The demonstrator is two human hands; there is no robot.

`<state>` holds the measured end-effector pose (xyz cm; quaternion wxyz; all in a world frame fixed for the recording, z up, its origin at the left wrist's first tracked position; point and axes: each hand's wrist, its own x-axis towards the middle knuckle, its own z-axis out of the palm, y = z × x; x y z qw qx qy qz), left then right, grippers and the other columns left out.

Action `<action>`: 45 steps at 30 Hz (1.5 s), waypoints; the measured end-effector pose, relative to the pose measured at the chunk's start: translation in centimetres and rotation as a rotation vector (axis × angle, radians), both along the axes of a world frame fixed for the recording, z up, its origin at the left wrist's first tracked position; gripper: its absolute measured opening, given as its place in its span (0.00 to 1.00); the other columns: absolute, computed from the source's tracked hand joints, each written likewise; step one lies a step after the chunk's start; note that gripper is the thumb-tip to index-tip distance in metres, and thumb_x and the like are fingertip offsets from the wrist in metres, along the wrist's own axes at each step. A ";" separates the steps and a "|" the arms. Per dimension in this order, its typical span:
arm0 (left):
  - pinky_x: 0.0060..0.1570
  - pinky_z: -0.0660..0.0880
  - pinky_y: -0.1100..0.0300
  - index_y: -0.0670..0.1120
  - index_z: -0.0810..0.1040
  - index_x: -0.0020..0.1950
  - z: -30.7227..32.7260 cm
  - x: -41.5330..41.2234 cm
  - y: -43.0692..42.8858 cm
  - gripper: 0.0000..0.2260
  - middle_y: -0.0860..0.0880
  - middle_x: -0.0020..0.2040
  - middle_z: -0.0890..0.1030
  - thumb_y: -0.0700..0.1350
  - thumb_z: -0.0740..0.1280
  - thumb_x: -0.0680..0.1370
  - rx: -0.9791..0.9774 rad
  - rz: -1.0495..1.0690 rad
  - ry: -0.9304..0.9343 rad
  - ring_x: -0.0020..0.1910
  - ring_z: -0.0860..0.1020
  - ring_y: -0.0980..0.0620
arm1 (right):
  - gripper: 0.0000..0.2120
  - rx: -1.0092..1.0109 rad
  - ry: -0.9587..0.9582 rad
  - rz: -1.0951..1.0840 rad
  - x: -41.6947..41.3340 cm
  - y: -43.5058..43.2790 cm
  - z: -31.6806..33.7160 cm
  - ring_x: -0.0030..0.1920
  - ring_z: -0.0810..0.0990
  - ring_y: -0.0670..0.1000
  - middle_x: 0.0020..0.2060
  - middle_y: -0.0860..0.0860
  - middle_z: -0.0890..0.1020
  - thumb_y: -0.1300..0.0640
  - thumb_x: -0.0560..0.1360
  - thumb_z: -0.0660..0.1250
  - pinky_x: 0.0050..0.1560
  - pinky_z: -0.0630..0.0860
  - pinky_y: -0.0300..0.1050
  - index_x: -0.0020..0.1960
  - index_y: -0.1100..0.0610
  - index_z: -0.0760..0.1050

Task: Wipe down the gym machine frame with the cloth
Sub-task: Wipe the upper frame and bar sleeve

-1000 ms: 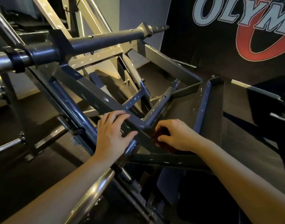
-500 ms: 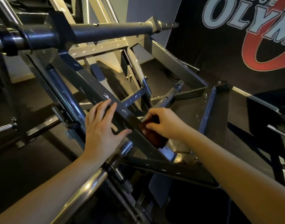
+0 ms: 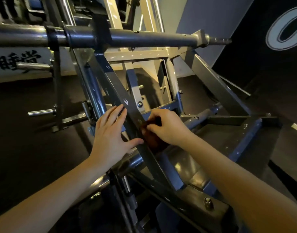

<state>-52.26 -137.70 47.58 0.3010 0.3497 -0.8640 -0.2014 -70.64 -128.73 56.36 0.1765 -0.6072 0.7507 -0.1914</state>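
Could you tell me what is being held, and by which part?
The right hand grips the dark cloth at its top; the left hand holds nothing.

Black wall banner [image 3: 262,73], pale outlined lettering. Left of banner: grey-blue wall [image 3: 203,17]. Far left of banner: white sign [image 3: 13,62], black brush characters. Below banner: dark matte floor [image 3: 26,157]. Dim warm lighting.

Place: I take it for a gym.
Machine: steel frame [image 3: 117,96] of welded bars, centre.
Bar: thick bar [image 3: 152,39], 12 o'clock.
Pegs: chrome pegs [image 3: 41,112], 9 o'clock.
Wall: black banner [image 3: 270,68], big letters, 2 o'clock.
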 end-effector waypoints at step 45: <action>0.79 0.44 0.54 0.54 0.58 0.82 0.1 -0.3 0.7 0.50 0.59 0.81 0.56 0.78 0.62 0.67 0.146 0.029 0.016 0.81 0.48 0.59 | 0.15 -0.107 0.237 0.071 -0.3 -10.6 -0.3 0.39 0.76 0.42 0.35 0.45 0.77 0.43 0.84 0.60 0.41 0.70 0.37 0.40 0.46 0.71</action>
